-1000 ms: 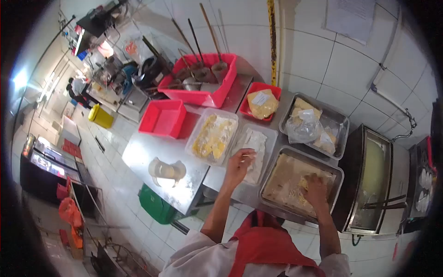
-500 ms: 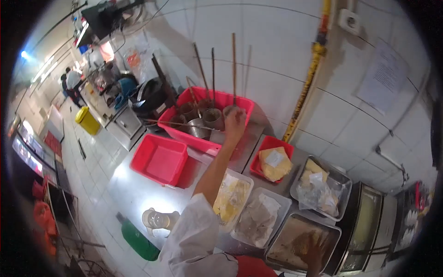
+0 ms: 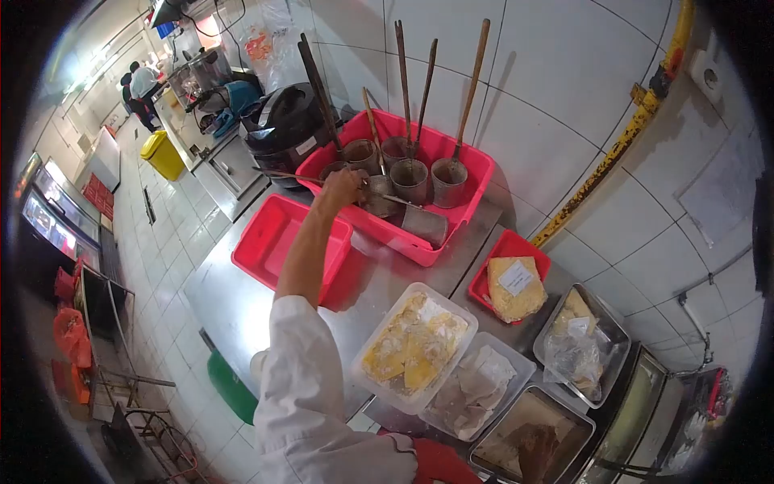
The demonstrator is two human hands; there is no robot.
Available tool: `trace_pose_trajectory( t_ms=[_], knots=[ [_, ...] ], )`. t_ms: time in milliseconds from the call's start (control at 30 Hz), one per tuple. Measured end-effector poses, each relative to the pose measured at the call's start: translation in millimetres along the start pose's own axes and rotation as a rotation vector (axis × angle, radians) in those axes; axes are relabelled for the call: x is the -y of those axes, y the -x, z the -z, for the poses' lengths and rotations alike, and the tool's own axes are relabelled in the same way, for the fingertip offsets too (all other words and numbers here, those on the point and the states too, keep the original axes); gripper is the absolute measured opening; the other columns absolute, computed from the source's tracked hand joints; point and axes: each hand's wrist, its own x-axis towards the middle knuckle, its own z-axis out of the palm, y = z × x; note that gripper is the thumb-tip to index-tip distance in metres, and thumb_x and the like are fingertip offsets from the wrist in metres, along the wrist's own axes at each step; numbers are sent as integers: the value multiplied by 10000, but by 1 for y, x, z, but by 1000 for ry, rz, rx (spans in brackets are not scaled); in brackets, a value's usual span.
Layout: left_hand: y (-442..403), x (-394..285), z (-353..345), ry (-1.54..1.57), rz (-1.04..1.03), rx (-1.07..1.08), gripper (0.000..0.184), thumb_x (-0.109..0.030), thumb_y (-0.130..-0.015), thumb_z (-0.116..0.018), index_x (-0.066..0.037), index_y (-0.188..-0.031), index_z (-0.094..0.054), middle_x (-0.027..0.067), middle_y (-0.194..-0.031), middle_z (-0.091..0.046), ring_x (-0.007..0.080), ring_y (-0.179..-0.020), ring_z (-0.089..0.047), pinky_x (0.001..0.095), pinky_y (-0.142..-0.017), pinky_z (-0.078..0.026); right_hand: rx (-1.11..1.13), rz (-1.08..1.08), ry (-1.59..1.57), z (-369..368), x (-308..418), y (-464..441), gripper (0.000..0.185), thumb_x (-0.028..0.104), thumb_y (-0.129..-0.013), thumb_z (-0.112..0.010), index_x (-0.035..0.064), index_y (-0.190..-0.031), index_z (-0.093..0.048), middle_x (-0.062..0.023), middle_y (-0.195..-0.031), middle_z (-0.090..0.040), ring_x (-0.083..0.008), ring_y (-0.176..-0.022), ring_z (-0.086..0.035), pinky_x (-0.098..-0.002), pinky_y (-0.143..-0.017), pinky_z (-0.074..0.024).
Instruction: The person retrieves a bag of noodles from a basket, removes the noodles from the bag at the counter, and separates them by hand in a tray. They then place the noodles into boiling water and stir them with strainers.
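Several long-handled, cup-shaped strainers [image 3: 409, 179] stand in a large red bin [image 3: 476, 173] by the wall. One lies on its side, with its thin handle [image 3: 278, 173] across the left end of the bin. My left hand [image 3: 345, 188] reaches into the bin, its fingers closed around that handle; the cups partly hide the fingertips. My right hand [image 3: 538, 453] rests in a metal tray [image 3: 582, 431] holding a brownish powdery layer. Its fingers look stretched out and hold nothing visible.
A shallow red tub [image 3: 270, 234] sits left of my forearm. Plastic trays of floured yellow pieces [image 3: 415, 347] and greyish pieces [image 3: 477, 387] lie in front. Behind are a red basket with a labelled package [image 3: 516, 286], a metal tray of bags [image 3: 576, 347] and a black cooker [image 3: 282, 129].
My left hand has moved left along the bin, from an upright strainer's cup to the handle lying across. My right hand stays in the metal tray. The view has shifted.
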Motion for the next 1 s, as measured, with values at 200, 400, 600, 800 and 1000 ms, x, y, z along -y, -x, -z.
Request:
trace_pose_trajectory(
  t_ms=[200,400,600,800,1000],
  knots=[
    [-27,-53,67,-419,-420,-300,129,-200,-719,-650,-168,-839,-684,12,-876,-656,215,-927,-624,505,-849,-439,193,-58,68,1,3,-2,722,477,-802,-651,169,-1402,-394,-90,-1441,-375,-288,-1333,-333,-444,-1098,-243],
    [-21,-171,120,-585,-781,-397,244,-207,-702,-631,-197,-945,-647,-5,-1093,-593,190,-1071,-546,582,-1037,-310,-199,-239,-325,145,107,-18,508,182,-678,-735,83,-1141,-550,-196,-1229,-483,-412,-1106,-474,-496,-918,-408],
    [-46,-111,79,309,-22,-961,423,-143,-814,-592,-26,-1204,-476,197,-1218,-495,388,-1136,-471,497,-990,-383,-194,-321,-301,142,104,-14,498,165,-685,-712,57,-1142,-546,-207,-1216,-484,-420,-1098,-473,-496,-898,-422],
    [-18,-73,18,62,291,208,477,-244,-788,-667,-38,-1197,-532,218,-1230,-546,376,-1147,-524,448,-1001,-399,-148,-385,-322,122,92,-13,522,177,-673,-708,64,-1155,-543,-216,-1243,-461,-431,-1138,-441,-508,-917,-415],
    [-17,-95,-23,-55,119,115,244,-145,-723,-701,-22,-927,-645,205,-962,-660,347,-935,-651,439,-778,-543,-192,-211,-298,42,37,1,597,157,-598,-760,100,-1152,-545,-197,-1303,-406,-444,-1194,-393,-540,-925,-412]
  ],
)
